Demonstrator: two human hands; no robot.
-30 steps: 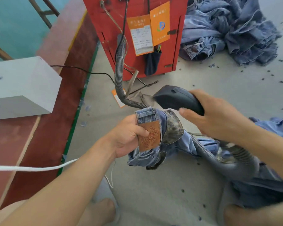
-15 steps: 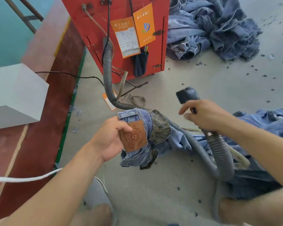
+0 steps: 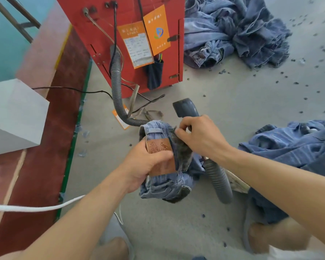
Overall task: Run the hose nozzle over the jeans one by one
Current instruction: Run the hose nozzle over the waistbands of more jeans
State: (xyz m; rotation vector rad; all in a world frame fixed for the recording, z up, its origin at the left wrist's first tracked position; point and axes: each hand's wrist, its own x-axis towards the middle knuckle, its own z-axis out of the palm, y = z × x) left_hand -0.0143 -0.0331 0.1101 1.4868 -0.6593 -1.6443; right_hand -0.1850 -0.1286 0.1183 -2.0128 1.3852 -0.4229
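At frame center: jeans [image 3: 163,184] gripped by left hand [image 3: 146,164] at the leather patch [image 3: 160,156]. Right hand [image 3: 199,137] curled around hose nozzle [image 3: 185,108], fingers [image 3: 180,128] pinching the waistband.

Left hand [image 3: 144,164] grips jeans [image 3: 163,177] waistband; right hand [image 3: 201,137] holds hose nozzle [image 3: 184,107], pinching denim.
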